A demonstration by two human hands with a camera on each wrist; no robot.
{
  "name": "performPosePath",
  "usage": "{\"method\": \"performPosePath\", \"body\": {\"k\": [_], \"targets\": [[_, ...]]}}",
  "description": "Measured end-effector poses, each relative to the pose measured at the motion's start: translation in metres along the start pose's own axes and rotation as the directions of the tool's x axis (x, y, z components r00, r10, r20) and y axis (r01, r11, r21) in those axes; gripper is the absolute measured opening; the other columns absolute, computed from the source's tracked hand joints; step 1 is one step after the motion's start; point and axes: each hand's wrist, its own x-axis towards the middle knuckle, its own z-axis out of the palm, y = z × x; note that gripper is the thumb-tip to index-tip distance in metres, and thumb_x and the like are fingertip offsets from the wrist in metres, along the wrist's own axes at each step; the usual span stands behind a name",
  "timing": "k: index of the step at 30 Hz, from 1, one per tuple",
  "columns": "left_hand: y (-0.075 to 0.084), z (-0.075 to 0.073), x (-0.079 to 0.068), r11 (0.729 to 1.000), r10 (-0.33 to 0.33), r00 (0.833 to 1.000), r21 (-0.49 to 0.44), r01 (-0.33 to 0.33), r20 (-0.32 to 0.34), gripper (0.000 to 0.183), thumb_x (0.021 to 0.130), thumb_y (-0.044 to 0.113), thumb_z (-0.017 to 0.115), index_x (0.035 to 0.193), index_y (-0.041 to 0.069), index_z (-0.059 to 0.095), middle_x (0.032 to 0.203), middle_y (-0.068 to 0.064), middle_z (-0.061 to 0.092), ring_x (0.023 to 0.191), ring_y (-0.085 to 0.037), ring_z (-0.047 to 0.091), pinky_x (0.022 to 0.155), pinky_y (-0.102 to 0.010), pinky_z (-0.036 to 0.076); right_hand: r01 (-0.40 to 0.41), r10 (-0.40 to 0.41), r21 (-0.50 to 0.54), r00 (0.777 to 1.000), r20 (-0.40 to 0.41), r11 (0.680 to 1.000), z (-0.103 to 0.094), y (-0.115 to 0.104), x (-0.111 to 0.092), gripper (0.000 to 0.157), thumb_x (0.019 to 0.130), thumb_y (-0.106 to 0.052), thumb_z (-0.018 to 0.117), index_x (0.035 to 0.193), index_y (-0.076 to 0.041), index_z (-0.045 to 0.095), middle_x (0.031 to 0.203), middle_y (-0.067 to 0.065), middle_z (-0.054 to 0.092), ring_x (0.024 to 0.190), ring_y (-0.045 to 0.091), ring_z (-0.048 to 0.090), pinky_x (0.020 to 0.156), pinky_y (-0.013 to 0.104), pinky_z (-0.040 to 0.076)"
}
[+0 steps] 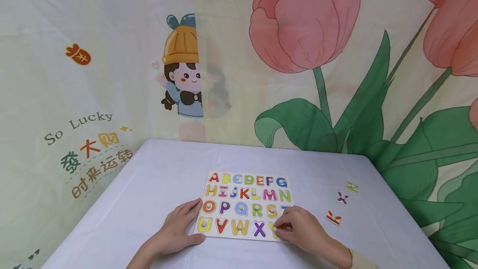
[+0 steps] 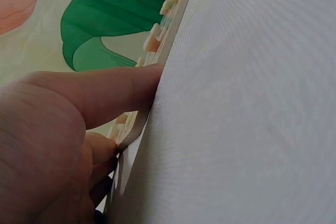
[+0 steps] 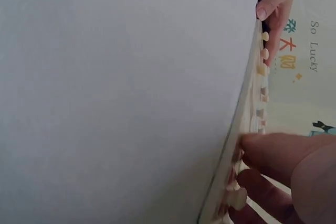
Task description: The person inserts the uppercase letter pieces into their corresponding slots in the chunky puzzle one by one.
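A wooden alphabet puzzle board (image 1: 224, 238) lies on the white-covered table, with rows of colourful letters, many with small knobs. My left hand (image 1: 175, 228) rests at its left edge, thumb at the near corner and fingers along the side. In the left wrist view the thumb (image 2: 123, 90) touches the board's edge. My right hand (image 1: 304, 229) is over the lower right corner, thumb and forefinger pinching the knob of the letter Y piece (image 1: 273, 231). Those fingers hide part of the Y and the letter above. The right wrist view shows knobs (image 3: 236, 198) close by the fingertips.
Three loose letter pieces lie right of the board: a red K (image 1: 333, 218), a purple X (image 1: 342, 198) and a green letter (image 1: 352, 187). Behind the table (image 1: 168, 165) hangs a printed cloth with tulips (image 1: 306, 20) and a cartoon figure (image 1: 183, 69).
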Motion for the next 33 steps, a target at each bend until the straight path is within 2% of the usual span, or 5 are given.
{"method": "performPosePath", "body": {"k": [5,14,23,31,33], "targets": [[-0.001,0.001,-0.001,1.000,0.007,1.000,0.001,-0.007,0.001,0.101,0.084,0.053,0.083,0.164,0.008,0.041,0.171,-0.006,0.034,0.157,-0.037,0.025,0.122,-0.069,0.022,0.015,-0.017,0.047,0.999,0.033,0.999,-0.025,0.021,-0.003,0.015,0.090,-0.027,0.088,0.105,-0.025,0.087,0.083,-0.025,0.062,0.078,0.003,0.054,0.065,0.021,0.049],[-0.002,0.000,0.000,1.000,0.030,0.999,0.001,-0.030,-0.018,0.101,0.084,0.052,0.083,0.163,0.006,0.041,0.171,-0.008,0.034,0.157,-0.038,0.026,0.121,-0.069,0.022,0.094,-0.094,0.039,0.996,-0.005,0.995,-0.086,0.111,-0.032,0.023,0.088,-0.010,0.086,0.110,-0.018,0.085,0.090,-0.017,0.067,0.079,-0.001,0.055,0.066,0.023,0.054],[-0.002,0.001,-0.001,1.000,0.022,1.000,-0.009,-0.022,-0.011,0.101,0.084,0.053,0.082,0.164,0.007,0.040,0.171,-0.008,0.034,0.157,-0.040,0.024,0.121,-0.071,0.021,0.145,-0.151,0.126,0.988,0.039,0.981,-0.085,0.159,-0.047,0.022,0.088,-0.016,0.086,0.110,-0.018,0.084,0.096,-0.013,0.071,0.087,0.001,0.063,0.075,0.020,0.056],[0.001,0.000,-0.002,1.000,0.007,1.000,-0.016,-0.008,-0.003,0.102,0.083,0.051,0.083,0.164,0.008,0.040,0.171,-0.007,0.034,0.157,-0.039,0.025,0.121,-0.070,0.021,0.184,-0.194,0.152,0.979,0.056,0.971,-0.079,0.168,-0.043,0.018,0.088,-0.018,0.085,0.107,-0.017,0.086,0.095,-0.014,0.070,0.084,-0.001,0.062,0.072,0.021,0.057],[0.001,0.000,-0.002,1.000,0.009,1.000,-0.009,-0.009,-0.006,0.101,0.084,0.051,0.083,0.164,0.007,0.040,0.171,-0.007,0.034,0.157,-0.039,0.025,0.121,-0.070,0.021,0.174,-0.184,0.143,0.981,0.067,0.974,-0.080,0.168,-0.042,0.018,0.088,-0.019,0.085,0.106,-0.018,0.086,0.094,-0.016,0.070,0.085,-0.002,0.062,0.080,0.017,0.056]]}}
